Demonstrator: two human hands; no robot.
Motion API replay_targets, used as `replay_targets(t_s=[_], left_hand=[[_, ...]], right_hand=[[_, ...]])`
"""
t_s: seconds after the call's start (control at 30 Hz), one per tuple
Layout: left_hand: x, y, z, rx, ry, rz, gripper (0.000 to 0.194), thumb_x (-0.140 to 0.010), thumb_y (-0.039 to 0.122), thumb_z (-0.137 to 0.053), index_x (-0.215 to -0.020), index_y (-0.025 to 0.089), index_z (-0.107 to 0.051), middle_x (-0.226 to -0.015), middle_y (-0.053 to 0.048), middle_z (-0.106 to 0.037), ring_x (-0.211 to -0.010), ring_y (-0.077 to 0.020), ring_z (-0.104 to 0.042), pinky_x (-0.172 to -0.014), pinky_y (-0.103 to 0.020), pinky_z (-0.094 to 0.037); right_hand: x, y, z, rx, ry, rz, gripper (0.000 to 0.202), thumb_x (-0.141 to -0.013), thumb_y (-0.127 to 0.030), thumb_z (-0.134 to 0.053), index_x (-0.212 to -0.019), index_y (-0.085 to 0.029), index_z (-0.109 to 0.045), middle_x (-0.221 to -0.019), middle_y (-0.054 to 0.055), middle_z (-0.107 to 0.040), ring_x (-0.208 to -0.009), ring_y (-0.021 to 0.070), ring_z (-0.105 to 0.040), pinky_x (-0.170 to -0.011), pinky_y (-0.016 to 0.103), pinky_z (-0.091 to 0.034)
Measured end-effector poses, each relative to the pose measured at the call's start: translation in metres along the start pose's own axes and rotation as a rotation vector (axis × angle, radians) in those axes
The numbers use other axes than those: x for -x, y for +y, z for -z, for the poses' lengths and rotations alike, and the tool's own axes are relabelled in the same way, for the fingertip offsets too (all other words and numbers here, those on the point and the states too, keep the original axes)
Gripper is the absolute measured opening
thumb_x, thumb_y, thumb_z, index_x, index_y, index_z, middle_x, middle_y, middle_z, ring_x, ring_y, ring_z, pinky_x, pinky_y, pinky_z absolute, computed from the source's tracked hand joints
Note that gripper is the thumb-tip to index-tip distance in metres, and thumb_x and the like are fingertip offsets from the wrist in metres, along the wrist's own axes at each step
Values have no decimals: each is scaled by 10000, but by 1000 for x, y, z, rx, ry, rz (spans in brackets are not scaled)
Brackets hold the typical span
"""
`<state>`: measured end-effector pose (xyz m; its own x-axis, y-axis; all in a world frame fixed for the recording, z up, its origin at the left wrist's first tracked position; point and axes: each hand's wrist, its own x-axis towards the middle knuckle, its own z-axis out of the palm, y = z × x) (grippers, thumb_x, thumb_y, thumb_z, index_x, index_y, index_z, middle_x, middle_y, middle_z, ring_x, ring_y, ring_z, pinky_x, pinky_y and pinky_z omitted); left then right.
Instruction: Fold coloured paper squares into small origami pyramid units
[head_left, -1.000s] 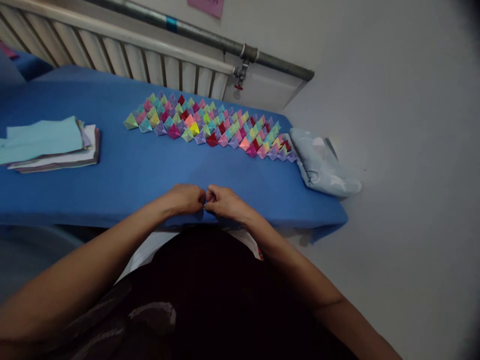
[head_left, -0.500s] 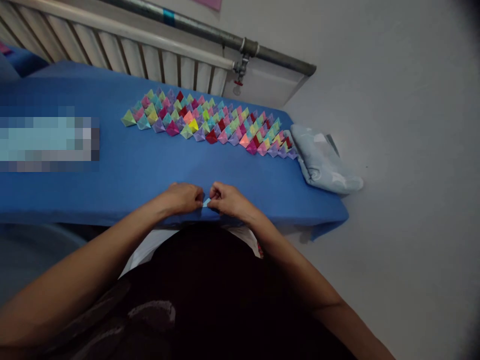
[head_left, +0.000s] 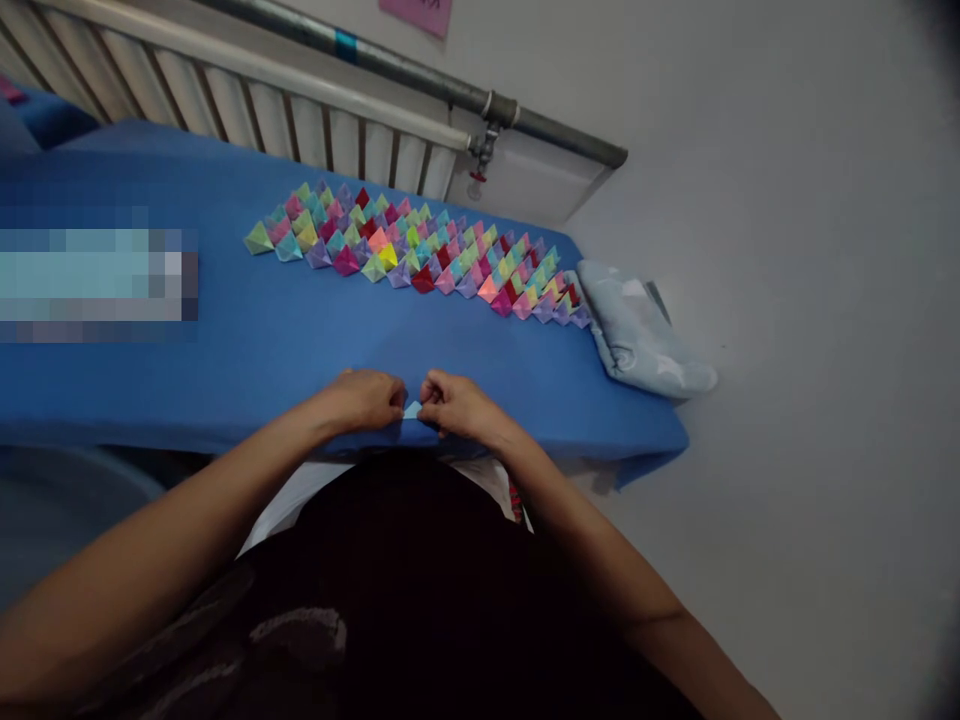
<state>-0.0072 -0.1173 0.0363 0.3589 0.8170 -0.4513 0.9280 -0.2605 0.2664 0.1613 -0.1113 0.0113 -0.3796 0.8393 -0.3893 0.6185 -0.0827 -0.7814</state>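
Near the front edge of the blue-covered table, a small piece of light blue folded paper shows between my two hands. My left hand pinches its left end, fingers closed. The right end is held by my right hand, its fingers curled and closed on the paper. Parts of the paper are hidden behind the fingertips. Further back on the table stand several rows of folded paper pieces in many colours, pointed at the top.
A folded grey-blue cloth lies at the table's right end. Behind the blue table cover are a radiator and a metal pipe with a valve. A pixelated patch covers something at the left.
A little more of the light blue paper shows between my fingers. My view has shifted slightly, and the paper rows stay in place.
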Motion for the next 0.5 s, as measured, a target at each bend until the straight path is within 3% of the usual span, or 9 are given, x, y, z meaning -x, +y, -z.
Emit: replay_targets(t_s=[0.5], left_hand=[[-1, 0, 0, 10, 10, 15, 260, -833, 303, -534, -1011, 234, -712, -963, -67, -752, -865, -240, -659, -728, -319, -422]], right_hand=[[7, 5, 10, 7, 33, -61, 257, -743, -33, -637, -722, -215, -457, -580, -100, -479, -410, 63, -462, -376, 194, -412]])
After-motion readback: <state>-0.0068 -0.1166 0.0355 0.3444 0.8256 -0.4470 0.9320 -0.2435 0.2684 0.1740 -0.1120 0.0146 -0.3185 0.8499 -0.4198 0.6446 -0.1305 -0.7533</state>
